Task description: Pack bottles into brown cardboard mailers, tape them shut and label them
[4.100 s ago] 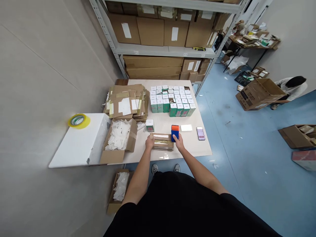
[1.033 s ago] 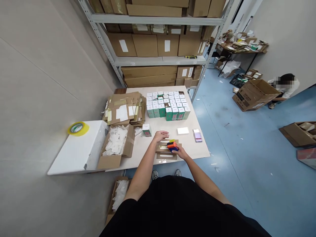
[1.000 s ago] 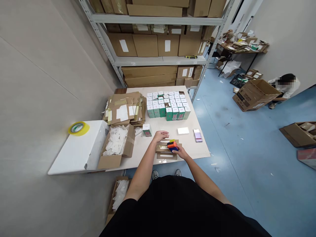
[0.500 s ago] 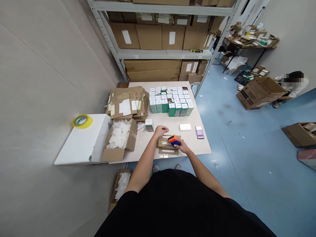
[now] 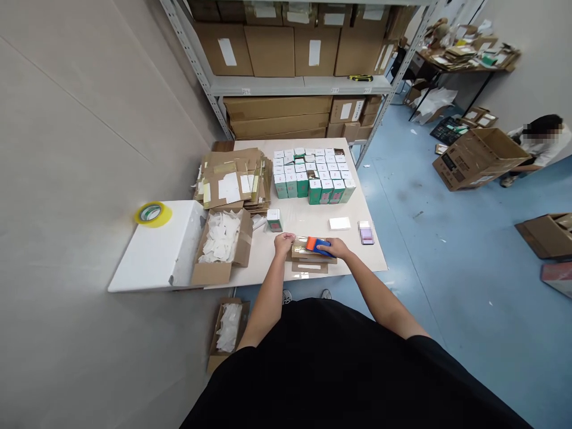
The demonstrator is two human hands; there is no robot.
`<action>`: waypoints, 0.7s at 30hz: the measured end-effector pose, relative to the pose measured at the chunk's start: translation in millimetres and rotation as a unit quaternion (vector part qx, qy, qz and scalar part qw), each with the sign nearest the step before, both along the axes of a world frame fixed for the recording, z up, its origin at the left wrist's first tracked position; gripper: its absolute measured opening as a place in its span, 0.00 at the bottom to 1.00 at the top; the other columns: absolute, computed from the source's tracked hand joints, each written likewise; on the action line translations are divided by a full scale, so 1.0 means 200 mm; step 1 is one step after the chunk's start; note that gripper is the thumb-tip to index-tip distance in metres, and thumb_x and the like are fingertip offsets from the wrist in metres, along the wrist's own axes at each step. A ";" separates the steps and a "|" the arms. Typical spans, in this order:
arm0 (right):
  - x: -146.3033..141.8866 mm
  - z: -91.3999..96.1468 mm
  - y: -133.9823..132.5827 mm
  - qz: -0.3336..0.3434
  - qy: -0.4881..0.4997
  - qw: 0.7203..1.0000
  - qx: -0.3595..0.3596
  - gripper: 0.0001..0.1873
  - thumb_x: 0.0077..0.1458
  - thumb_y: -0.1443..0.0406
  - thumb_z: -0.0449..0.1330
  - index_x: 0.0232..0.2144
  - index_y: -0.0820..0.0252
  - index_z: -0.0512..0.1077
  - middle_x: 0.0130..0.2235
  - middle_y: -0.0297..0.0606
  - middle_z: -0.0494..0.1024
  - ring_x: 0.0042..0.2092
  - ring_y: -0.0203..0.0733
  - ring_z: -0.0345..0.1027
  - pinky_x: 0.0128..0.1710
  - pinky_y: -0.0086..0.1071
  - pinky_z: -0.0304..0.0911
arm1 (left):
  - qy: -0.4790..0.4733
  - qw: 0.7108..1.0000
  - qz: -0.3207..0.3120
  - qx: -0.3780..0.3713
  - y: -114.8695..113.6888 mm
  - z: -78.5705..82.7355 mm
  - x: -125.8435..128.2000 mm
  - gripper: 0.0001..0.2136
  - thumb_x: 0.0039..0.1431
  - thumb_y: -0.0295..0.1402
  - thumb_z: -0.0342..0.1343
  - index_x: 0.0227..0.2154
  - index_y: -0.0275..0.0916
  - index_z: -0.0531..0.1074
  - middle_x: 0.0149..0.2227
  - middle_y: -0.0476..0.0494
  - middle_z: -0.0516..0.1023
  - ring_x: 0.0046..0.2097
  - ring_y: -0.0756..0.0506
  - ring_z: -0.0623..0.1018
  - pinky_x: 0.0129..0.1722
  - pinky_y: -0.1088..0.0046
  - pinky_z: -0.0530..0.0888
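Note:
My right hand [image 5: 338, 248] grips an orange and blue tape dispenser [image 5: 322, 246], which lies low over a small cardboard box [image 5: 313, 258] near the table's front edge. At the left end of this box is my left hand [image 5: 284, 243], its fingers pinched together. A shiny strip shows between it and the dispenser; what the fingertips hold is too small to make out. One green and white carton [image 5: 274, 221] stands just beyond my left hand. Past the box, a white rectangular item [image 5: 339, 223] and a phone-like object [image 5: 365, 233] lie on the table.
Rows of green and white cartons [image 5: 313, 173] fill the table's back. On the left are stacked flattened cardboard [image 5: 230, 173], an open box of white paper [image 5: 241, 253] and yellow tape [image 5: 153, 214] on a white block. Shelving [image 5: 272, 87] stands behind. A person [image 5: 543, 140] crouches at right.
The dispenser has turned to lie more level along the box, closer to my left hand. My left hand has drawn back toward the box's left end. The view has shifted slightly.

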State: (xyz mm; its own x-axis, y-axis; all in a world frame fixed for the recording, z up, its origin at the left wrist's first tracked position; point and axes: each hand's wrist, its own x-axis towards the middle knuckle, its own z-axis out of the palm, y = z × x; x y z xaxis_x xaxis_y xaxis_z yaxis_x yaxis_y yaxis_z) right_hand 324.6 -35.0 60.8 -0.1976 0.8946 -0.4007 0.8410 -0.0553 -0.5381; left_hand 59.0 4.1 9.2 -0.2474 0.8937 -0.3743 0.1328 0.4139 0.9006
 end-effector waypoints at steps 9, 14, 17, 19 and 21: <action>-0.04 0.00 0.10 0.058 -0.054 0.997 -0.021 0.34 0.56 0.32 0.57 0.32 0.56 0.76 0.35 0.40 0.82 0.37 0.44 0.73 0.30 0.30 0.53 | -0.025 0.996 0.086 -0.010 -0.07 -0.14 -0.16 0.02 0.47 0.29 0.63 0.25 0.39 0.80 0.31 0.43 0.84 0.35 0.46 0.81 0.40 0.70 0.78; -0.12 -0.03 0.11 0.060 -0.062 0.996 -0.024 0.34 0.57 0.32 0.57 0.33 0.56 0.77 0.35 0.40 0.81 0.37 0.45 0.73 0.30 0.30 0.53 | -0.044 0.991 0.119 -0.038 -0.10 -0.21 -0.20 0.02 0.44 0.26 0.62 0.23 0.38 0.79 0.28 0.45 0.82 0.30 0.48 0.79 0.38 0.72 0.77; -0.14 -0.04 0.11 0.058 -0.069 0.996 -0.023 0.34 0.58 0.33 0.56 0.34 0.56 0.77 0.36 0.42 0.82 0.39 0.46 0.74 0.32 0.30 0.54 | -0.053 0.988 0.129 -0.059 -0.11 -0.26 -0.19 0.02 0.44 0.27 0.63 0.24 0.38 0.78 0.25 0.46 0.80 0.29 0.49 0.79 0.37 0.72 0.77; -0.15 -0.05 0.12 0.058 -0.074 0.995 -0.025 0.34 0.58 0.33 0.56 0.35 0.56 0.78 0.37 0.43 0.82 0.39 0.46 0.74 0.32 0.30 0.55 | -0.058 0.987 0.130 -0.070 -0.11 -0.29 -0.18 0.03 0.44 0.28 0.65 0.24 0.38 0.78 0.24 0.46 0.79 0.29 0.49 0.79 0.36 0.72 0.77; -0.16 -0.04 0.13 0.058 -0.078 0.995 -0.028 0.35 0.58 0.33 0.56 0.35 0.57 0.78 0.38 0.43 0.83 0.39 0.46 0.74 0.32 0.30 0.55 | -0.060 0.987 0.127 -0.081 -0.10 -0.31 -0.18 0.04 0.44 0.29 0.66 0.25 0.37 0.77 0.24 0.46 0.79 0.30 0.48 0.80 0.36 0.72 0.77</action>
